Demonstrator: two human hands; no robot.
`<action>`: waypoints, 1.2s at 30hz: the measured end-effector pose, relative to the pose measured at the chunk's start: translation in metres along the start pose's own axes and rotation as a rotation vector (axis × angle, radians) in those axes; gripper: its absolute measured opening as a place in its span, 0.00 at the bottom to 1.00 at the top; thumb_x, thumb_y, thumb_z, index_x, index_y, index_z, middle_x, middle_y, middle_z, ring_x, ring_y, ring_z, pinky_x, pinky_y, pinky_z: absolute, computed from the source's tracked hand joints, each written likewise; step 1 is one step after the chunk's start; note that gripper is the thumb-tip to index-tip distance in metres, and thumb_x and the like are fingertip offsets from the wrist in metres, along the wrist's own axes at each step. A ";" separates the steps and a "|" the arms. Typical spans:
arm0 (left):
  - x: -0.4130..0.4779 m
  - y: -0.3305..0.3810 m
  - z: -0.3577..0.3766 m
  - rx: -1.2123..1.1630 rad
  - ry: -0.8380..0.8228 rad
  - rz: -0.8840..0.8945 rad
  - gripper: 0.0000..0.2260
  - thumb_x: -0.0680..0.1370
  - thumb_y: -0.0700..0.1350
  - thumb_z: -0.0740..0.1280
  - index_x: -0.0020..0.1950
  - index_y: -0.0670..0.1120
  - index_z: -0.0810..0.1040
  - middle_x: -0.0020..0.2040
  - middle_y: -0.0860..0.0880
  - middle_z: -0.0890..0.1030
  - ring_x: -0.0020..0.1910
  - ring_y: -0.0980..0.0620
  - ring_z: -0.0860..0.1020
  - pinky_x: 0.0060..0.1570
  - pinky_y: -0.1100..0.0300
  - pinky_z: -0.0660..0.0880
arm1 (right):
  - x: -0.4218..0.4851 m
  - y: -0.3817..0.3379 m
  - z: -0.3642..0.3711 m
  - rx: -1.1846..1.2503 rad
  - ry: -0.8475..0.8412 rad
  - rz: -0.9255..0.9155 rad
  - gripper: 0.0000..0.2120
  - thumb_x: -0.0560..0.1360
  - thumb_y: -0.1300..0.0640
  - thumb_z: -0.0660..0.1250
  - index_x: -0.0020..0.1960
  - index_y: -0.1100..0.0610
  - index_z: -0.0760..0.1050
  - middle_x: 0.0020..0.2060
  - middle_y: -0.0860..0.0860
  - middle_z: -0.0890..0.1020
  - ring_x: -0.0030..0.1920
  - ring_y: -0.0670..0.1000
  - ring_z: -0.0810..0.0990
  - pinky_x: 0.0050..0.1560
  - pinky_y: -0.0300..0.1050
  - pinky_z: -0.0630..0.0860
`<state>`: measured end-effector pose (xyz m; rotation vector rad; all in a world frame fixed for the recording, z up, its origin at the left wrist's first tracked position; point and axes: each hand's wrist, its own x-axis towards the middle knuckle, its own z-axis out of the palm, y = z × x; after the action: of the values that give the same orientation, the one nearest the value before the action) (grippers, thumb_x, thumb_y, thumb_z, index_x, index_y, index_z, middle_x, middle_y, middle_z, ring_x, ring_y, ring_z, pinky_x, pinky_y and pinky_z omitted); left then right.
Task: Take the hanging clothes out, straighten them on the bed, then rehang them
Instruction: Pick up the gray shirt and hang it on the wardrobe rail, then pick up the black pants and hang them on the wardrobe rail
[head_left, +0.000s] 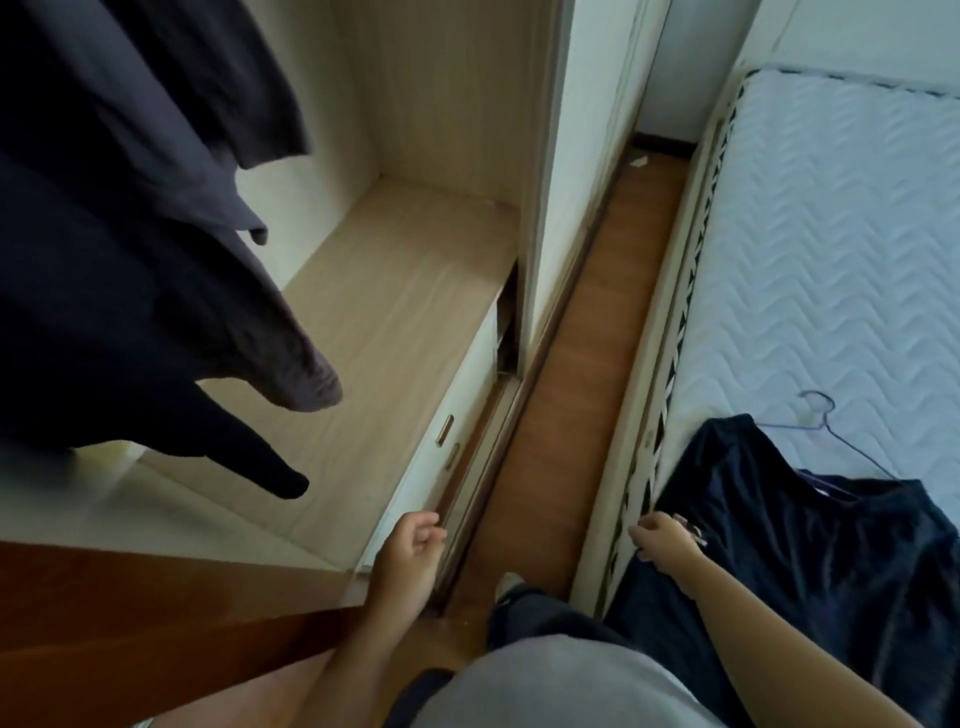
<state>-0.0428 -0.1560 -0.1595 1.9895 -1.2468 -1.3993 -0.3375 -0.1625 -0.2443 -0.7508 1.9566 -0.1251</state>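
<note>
In the head view, the person is standing between wardrobe and bed. The right hand (667, 540), its grip loosely curled, is touching the edge of one dark garment (789, 561) lying on the bed (831, 234) with its purple hanger (826, 431), long axis running toward one o'clock. The left hand (410, 556) is hanging empty, half-curled. Two hanging clothes (130, 260) are waiting at ten o'clock, nearer the left.

We see the left hand (410, 553) low at centre, fingers loosely curled, thumb up, gripping nothing, its bare forearm running back toward the bottom edge. The right hand (667, 540) reaches out to the right, knuckles up, fingers bent down, forearm bare and stretched; its grip we can't judge.
</note>
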 end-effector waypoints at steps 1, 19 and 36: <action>0.000 -0.005 0.001 0.022 -0.020 -0.013 0.06 0.78 0.40 0.61 0.53 0.48 0.72 0.51 0.46 0.79 0.53 0.47 0.77 0.48 0.61 0.70 | -0.004 0.003 0.003 -0.015 -0.005 -0.013 0.13 0.76 0.57 0.62 0.58 0.61 0.71 0.45 0.55 0.78 0.49 0.56 0.77 0.52 0.49 0.74; -0.032 -0.115 -0.009 0.559 -0.541 0.233 0.10 0.79 0.43 0.59 0.59 0.46 0.72 0.52 0.47 0.78 0.47 0.51 0.76 0.39 0.61 0.70 | -0.277 0.234 0.178 0.696 0.478 0.514 0.06 0.78 0.56 0.60 0.53 0.58 0.69 0.47 0.57 0.79 0.41 0.53 0.78 0.45 0.47 0.71; -0.086 -0.166 0.037 0.726 -0.457 -0.039 0.11 0.80 0.39 0.56 0.58 0.37 0.73 0.44 0.42 0.78 0.43 0.44 0.76 0.57 0.45 0.72 | -0.328 0.339 0.208 0.696 0.382 0.503 0.16 0.78 0.53 0.60 0.61 0.61 0.72 0.58 0.57 0.78 0.57 0.56 0.77 0.55 0.47 0.72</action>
<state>-0.0118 0.0087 -0.2512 2.1892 -2.1779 -1.6332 -0.2139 0.3373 -0.2278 0.2413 2.1892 -0.6378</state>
